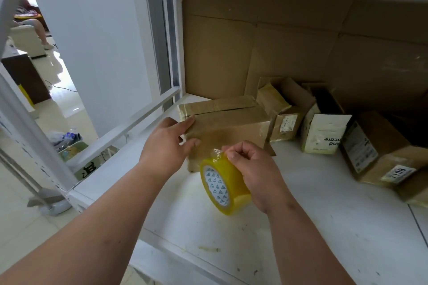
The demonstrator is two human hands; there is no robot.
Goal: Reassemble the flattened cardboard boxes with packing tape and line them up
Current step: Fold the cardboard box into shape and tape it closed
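Note:
A brown cardboard box point(231, 120) stands on the white shelf point(312, 215), its top flaps closed with a narrow gap between them. My left hand point(169, 146) rests on the box's near left corner, fingers straight on top and thumb against the front face. My right hand point(252, 171) grips a yellow roll of packing tape point(222, 185) just in front of the box. Its fingertips pinch the loose clear tape end near the box's front face.
Several smaller taped and labelled boxes point(324, 132) stand in a row to the right. Flattened cardboard sheets point(289, 53) lean against the back wall. A white frame rail point(129, 122) borders the shelf on the left, with the floor below it.

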